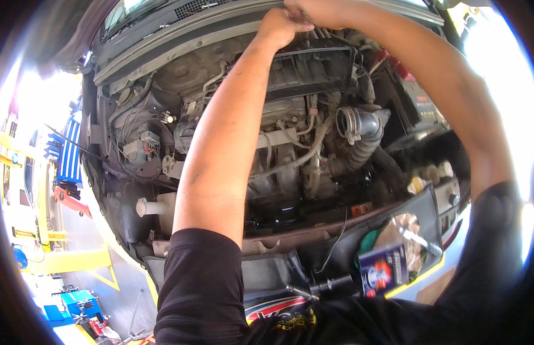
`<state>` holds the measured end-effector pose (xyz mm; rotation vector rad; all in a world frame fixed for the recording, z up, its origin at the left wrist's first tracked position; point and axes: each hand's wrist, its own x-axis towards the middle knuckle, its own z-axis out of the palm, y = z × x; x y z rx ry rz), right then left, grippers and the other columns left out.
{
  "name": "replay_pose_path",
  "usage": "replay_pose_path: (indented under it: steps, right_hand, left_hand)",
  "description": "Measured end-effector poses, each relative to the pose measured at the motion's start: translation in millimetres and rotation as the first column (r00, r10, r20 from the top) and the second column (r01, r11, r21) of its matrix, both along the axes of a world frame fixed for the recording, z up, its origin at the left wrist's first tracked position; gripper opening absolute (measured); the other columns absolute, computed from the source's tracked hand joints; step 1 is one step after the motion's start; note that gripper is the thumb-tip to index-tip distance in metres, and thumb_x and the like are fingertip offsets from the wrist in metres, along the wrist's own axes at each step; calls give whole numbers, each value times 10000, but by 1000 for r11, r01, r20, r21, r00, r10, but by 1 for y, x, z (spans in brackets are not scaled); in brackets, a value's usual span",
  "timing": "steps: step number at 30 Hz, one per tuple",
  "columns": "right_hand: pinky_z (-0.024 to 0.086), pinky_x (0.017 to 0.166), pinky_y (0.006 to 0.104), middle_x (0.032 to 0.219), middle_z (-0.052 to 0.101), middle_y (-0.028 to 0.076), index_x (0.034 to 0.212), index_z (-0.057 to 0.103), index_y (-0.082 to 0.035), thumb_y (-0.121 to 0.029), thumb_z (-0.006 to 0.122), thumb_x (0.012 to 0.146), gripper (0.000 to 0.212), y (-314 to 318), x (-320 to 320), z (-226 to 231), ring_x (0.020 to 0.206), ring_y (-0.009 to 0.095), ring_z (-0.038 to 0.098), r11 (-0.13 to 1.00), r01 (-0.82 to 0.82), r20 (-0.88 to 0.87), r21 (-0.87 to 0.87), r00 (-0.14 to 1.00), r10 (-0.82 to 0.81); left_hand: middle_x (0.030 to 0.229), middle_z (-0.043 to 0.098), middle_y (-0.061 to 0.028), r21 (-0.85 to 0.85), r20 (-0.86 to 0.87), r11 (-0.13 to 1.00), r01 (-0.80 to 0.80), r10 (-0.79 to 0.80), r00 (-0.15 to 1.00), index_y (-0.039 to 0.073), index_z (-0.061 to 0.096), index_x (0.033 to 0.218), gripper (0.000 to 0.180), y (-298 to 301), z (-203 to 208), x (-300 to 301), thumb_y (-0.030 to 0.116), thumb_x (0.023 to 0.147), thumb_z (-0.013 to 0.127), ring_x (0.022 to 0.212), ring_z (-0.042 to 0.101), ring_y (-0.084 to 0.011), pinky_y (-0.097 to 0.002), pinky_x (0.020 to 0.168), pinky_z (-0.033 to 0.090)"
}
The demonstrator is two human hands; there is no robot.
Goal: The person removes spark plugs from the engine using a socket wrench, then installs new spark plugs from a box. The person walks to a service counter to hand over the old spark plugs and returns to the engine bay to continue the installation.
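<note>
Because the black ribbed plastic housing [313, 69] sits near the rear edge of the dark metal engine bay [178, 70], your left hand [278, 27] and right hand [320, 12], fingers bent, probably meet there, any grip impossible to tell.

Vehicle repair workshop. Car's engine bay [290, 138] sits exposed at centre, hoses and wiring on show. Dark protective cover [278, 269] drapes over the front edge at 6 o'clock, metal cylindrical tool [336, 283] lying on it at 5. Shop gear down the left: blue striped cabinet-like unit [70, 150] at 9, red jack-like unit [73, 202] just below it, yellow steelwork [77, 261] and blue toolbox [80, 302] around 8.
</note>
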<state>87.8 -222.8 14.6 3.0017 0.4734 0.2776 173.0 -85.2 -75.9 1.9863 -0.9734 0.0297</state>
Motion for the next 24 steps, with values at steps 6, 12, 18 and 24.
replay_pose_path:
  steps: [6,12,18,24]
  right_hand:
    - [554,780,488,924,712,244,1033,679,-18,-224,625,857,276,-11,5,5,890,418,702,933,48,7,-356,999,-49]
    - [559,753,499,825,705,246,906,726,8,-233,657,838,259,-21,16,-16,825,448,698,960,-279,283,-7,920,270]
    - [547,798,487,904,694,248,926,675,21,-227,659,840,263,8,-13,9,916,424,694,970,156,80,-189,986,-143]
    - [558,746,493,876,710,240,885,670,5,-248,689,805,266,-19,18,-11,824,413,704,913,-381,227,-144,885,406]
  left_hand:
    - [1092,763,-128,-5,-19,1000,-15,15,1000,85,775,1092,447,-8,3,-15,383,765,842,1035,704,-276,-391,956,499]
    - [1028,770,-109,-66,7,996,59,-58,998,48,766,1060,378,-4,1,-11,271,772,867,990,704,-254,-357,949,490]
    - [1093,751,-164,34,47,999,42,-44,998,76,732,1171,548,-9,1,-11,468,792,789,1037,702,-297,-392,929,512]
    - [1083,753,-170,-92,91,984,151,-143,985,46,754,1108,537,0,-14,15,452,764,820,1027,704,-298,-383,932,507]
